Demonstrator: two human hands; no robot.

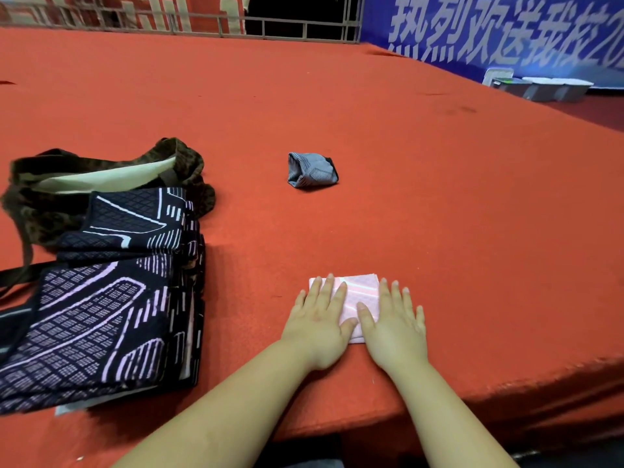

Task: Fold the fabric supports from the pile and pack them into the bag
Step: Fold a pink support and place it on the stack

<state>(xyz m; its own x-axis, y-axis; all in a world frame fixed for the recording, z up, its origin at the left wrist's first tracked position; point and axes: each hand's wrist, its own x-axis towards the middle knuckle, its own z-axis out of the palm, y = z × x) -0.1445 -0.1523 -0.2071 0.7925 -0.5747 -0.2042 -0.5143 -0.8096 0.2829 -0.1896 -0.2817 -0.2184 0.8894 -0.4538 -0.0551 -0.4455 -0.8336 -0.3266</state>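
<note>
Pink fabric support [359, 292], folded into a small rectangle, lies flat on the red felt surface [405, 197] near its front edge, its long axis running away from the person and leaning slightly to the left. Both hands lie on it, palms down. The left hand [320, 319] has its fingers straight and a little spread, covering the left half of the fabric, with the fingertips reaching its far left corner. The right hand [393, 325] is likewise flat with fingers extended, covering the near right part, thumb alongside the left thumb over the middle. Neither hand curls round anything; both simply press down.

Farther off, near the middle of the surface and well apart from the hands, sits a grey fabric support [311, 170], loosely folded, its open end facing left. To the left lies a pile of dark patterned supports [101, 298] with pale lilac lines, stacked in layers. Just behind the pile, touching it, is the dark camouflage-like bag [111, 170], mouth open and showing a pale lining. A blue banner [506, 28] with white characters stands at the far right.
</note>
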